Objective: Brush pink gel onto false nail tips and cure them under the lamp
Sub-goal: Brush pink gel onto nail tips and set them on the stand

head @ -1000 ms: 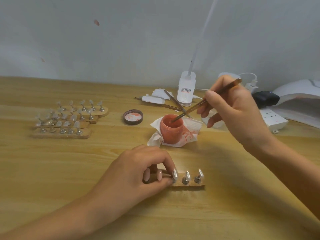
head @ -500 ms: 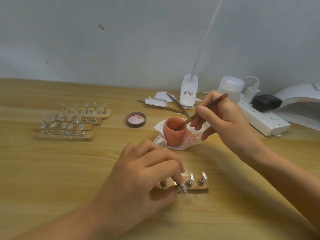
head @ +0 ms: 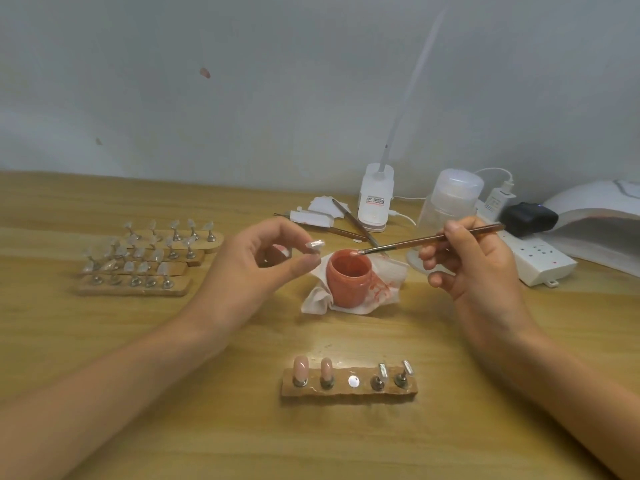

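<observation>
The wooden table (head: 138,341) carries a white curing lamp (head: 595,220) at its far right. The left hand (head: 256,268) is raised above the table and pinches a clear nail tip (head: 314,244) between thumb and forefinger. The right hand (head: 474,271) grips a brush (head: 433,239). Nearest the person, a wooden holder (head: 346,393) bears two pink tips (head: 300,367) on its left pegs. Behind it the gel pot (head: 348,277) stands on a stained tissue (head: 318,299), with the brush's bristles at its rim.

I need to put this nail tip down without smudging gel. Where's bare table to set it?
Bare wood: between the tissue under the gel jar and the near stand, and in front of that stand. Crowded: the left stands, and back right around the power strip and lamp.
</observation>
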{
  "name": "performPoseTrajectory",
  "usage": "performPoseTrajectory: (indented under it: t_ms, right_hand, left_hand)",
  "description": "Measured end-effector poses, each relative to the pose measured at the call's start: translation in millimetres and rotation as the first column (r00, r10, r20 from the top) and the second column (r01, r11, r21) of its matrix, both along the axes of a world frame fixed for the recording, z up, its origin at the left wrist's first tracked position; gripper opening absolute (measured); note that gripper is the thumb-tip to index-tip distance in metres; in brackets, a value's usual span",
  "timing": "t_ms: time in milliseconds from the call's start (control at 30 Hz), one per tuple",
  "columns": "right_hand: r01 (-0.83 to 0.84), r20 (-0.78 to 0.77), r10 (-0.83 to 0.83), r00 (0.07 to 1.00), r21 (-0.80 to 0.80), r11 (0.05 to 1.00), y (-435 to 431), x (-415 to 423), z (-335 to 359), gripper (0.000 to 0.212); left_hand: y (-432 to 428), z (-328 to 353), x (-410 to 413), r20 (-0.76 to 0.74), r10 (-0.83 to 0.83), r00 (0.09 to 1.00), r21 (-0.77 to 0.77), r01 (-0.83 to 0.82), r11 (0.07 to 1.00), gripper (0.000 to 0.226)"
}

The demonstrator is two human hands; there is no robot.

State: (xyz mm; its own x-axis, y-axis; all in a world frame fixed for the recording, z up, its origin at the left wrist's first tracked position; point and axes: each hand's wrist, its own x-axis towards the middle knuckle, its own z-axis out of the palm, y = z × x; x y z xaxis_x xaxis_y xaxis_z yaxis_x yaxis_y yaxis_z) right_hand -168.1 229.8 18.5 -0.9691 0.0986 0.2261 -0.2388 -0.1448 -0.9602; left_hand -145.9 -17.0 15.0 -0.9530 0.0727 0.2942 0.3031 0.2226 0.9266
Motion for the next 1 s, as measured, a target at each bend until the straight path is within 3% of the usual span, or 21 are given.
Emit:
performPoseTrajectory:
  t_ms: [133, 367, 1000]
  right_hand:
    - [0.019, 0.039, -0.016, 0.999, -0.066, 0.998, -1, 0, -8, 0.014]
    - [0.003, 0.032, 0.001, 1.000, -0.114, 0.994, 0, -4, -12, 0.014]
    - [-0.106, -0.030, 0.106, 0.994, 0.005, 0.994, -4, -6, -16, 0.018]
  left_hand:
    - [6, -10, -10, -0.011, 0.016, 1.000, -0.032, -0.016, 0.999, 0.009]
    - [7, -18, -13, -0.025, 0.024, 0.999, -0.019, -0.025, 1.000, 0.017]
    - [7, -22, -14, -0.039, 0.026, 0.999, -0.071, -0.028, 0.997, 0.010]
